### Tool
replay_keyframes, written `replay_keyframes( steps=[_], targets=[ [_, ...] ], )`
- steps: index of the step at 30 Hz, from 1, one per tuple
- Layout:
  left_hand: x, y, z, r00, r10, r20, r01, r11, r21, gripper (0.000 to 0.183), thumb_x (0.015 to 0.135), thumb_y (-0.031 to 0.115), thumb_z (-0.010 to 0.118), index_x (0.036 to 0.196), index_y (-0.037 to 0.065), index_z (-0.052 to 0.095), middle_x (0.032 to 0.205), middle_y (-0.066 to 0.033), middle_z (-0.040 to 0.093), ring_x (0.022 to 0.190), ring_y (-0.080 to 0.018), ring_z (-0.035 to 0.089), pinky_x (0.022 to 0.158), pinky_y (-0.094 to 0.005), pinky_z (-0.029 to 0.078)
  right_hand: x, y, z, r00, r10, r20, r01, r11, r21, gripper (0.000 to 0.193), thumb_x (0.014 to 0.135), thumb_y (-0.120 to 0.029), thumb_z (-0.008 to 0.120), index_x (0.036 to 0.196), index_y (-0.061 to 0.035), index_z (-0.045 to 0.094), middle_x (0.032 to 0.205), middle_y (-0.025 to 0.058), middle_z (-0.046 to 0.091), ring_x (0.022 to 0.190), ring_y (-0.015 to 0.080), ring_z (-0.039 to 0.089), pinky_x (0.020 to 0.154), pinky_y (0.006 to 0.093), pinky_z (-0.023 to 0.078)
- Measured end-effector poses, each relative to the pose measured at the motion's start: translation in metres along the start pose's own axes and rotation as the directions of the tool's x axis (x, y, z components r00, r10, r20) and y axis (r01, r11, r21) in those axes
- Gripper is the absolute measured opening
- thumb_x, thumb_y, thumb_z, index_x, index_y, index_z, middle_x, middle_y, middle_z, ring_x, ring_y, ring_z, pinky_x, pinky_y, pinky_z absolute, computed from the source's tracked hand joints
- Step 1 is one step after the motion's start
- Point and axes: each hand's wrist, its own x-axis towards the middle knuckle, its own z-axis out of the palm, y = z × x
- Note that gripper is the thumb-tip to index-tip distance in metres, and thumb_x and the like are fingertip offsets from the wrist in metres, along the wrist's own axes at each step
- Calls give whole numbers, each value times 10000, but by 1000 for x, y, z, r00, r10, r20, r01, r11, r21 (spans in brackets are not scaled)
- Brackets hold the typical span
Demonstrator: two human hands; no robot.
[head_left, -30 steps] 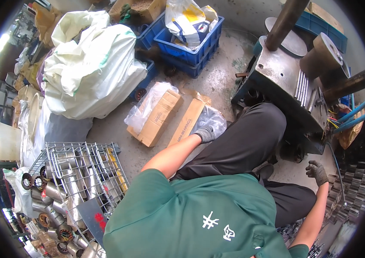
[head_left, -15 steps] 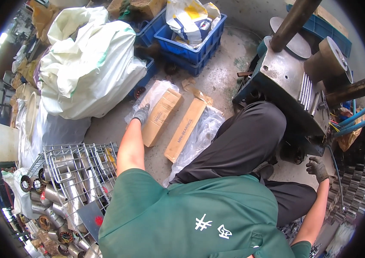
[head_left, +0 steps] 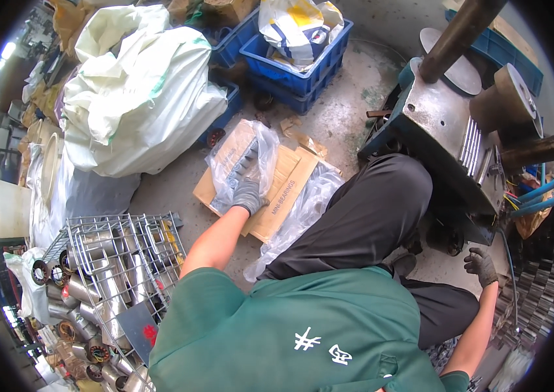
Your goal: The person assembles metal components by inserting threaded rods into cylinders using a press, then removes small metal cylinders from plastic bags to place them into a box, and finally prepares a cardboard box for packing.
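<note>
My left hand, in a grey glove, grips the near end of a clear plastic bag. A row of small metallic round parts shows through the film, with brown cardboard behind it. Under the bag lies a brown cardboard box, partly hidden by my hand. Against its right side rests a long printed carton, with a loose clear plastic sheet along it. Over by my bent knee on the right, my gloved right hand hangs with its fingers loosely bent and apart, holding nothing.
A big white woven sack stands at the far left. Below it is a wire basket with metal cylinders. Stacked blue crates stand at the back. A heavy metal machine is beyond my knee.
My left hand has moved right and nearer to me, to the bag's near end. The bag now lies over the box with the metallic parts showing. My right hand has barely moved.
</note>
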Motion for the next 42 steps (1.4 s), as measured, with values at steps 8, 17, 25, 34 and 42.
replay_keyframes(
  steps=[8,17,25,34,42],
  targets=[
    [14,-51,37,987,20,-158,-86,903,-421,882,754,374,878,1471,23,503,1501,-245,481,1377,-387,484,1173,-393,380,2,25,-23,999,36,-7,-36,999,-28,505,974,-316,697,1356,-37,518,937,126,704,674,223,674,580,340,558],
    [4,-59,27,991,-46,-124,-48,750,-659,633,1014,456,618,1436,-5,523,1352,-236,625,1283,-363,574,1107,-424,411,-5,39,-34,989,110,-97,-117,991,-60,477,985,-296,668,1372,-56,526,954,118,713,692,225,688,604,354,572],
    [-52,83,-25,726,379,-574,-678,534,-505,284,975,123,577,1236,25,634,1190,-202,641,1146,-375,601,1036,-453,464,2,30,-30,994,55,-97,-64,994,-90,491,980,-309,672,1379,-60,534,977,114,715,719,209,692,628,343,574],
    [-29,113,59,968,239,74,-216,949,-231,428,872,288,678,1241,72,669,1197,-249,653,1126,-428,634,992,-490,504,-5,20,-24,998,2,-64,-6,998,-62,505,969,-334,706,1355,-48,550,983,110,713,744,203,694,656,328,574],
    [-33,68,-45,918,78,-390,-326,709,-625,78,971,75,611,997,6,637,871,-125,682,790,-220,634,749,-369,521,-15,33,-26,996,-60,-73,55,996,-71,469,979,-277,707,1351,-28,566,992,87,709,776,171,683,683,294,553]
  ],
)
